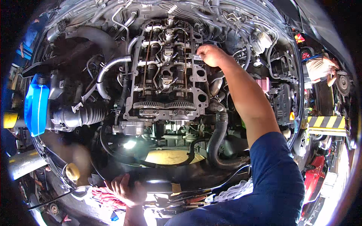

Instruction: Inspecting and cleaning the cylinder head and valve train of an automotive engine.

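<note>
An opened engine (166, 71) fills the middle, its camshafts and two meshed gears (164, 104) exposed. Over its right side reaches my right hand (212, 55), fingers closed in a pinch at the cylinder head's edge beside the port openings (200, 73). A small pale piece shows at the fingertips, too little of it to name. Down at the front of the bay, my left hand (126, 190) lies against the dark front panel (158, 175), fingers apart, with nothing seen in it. A red cloth (107, 197) is close beside that hand.
Hoses, among them a thick black one (219, 139), run around the engine. A blue jug (37, 105) stands at the left. Along the front lie tools and a whitish cloth (237, 191). Another person (320, 69) is beyond the right side, near a yellow-black striped bar (326, 122).
</note>
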`<state>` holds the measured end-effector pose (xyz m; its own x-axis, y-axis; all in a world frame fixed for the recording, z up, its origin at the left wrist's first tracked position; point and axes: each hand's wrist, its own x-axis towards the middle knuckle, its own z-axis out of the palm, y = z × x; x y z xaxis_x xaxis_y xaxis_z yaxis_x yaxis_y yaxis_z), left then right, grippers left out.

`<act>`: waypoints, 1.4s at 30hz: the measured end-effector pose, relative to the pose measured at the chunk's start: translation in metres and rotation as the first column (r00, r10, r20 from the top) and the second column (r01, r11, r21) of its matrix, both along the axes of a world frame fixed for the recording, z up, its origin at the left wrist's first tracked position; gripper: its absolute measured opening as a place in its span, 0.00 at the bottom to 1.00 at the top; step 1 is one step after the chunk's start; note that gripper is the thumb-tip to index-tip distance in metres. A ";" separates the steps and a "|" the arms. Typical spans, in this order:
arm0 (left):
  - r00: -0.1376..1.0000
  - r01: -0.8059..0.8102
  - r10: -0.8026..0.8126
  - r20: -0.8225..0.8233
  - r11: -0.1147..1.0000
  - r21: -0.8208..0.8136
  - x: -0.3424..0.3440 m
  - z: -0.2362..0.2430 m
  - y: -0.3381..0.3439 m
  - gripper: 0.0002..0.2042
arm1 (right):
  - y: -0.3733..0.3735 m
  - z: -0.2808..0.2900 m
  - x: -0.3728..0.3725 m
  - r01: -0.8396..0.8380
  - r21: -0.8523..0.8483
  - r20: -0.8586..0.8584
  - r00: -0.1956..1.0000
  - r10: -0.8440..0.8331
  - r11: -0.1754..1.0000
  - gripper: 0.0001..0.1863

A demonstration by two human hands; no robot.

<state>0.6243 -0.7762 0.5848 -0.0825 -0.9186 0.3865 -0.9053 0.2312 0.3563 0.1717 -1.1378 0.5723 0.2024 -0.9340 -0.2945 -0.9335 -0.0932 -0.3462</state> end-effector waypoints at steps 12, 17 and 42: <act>0.999 0.028 -0.028 -0.024 1.000 0.006 0.000 0.004 -0.001 0.16 | 0.009 -0.003 0.007 0.140 -0.180 0.031 0.990 -0.136 0.974 0.11; 1.000 0.030 -0.030 -0.004 1.000 -0.006 0.000 0.004 0.000 0.16 | 0.020 -0.010 0.018 0.095 -0.231 -0.041 0.993 -0.108 0.968 0.12; 0.999 0.043 -0.043 0.010 0.999 0.007 0.000 0.004 -0.001 0.16 | 0.024 0.044 0.020 0.040 0.104 -0.623 0.782 0.034 0.994 0.13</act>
<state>0.6247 -0.7774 0.5890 -0.1261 -0.9167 0.3790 -0.8979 0.2679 0.3492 0.1917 -1.1141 0.6161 -0.0623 -0.8901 -0.4516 -0.9490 -0.0873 0.3031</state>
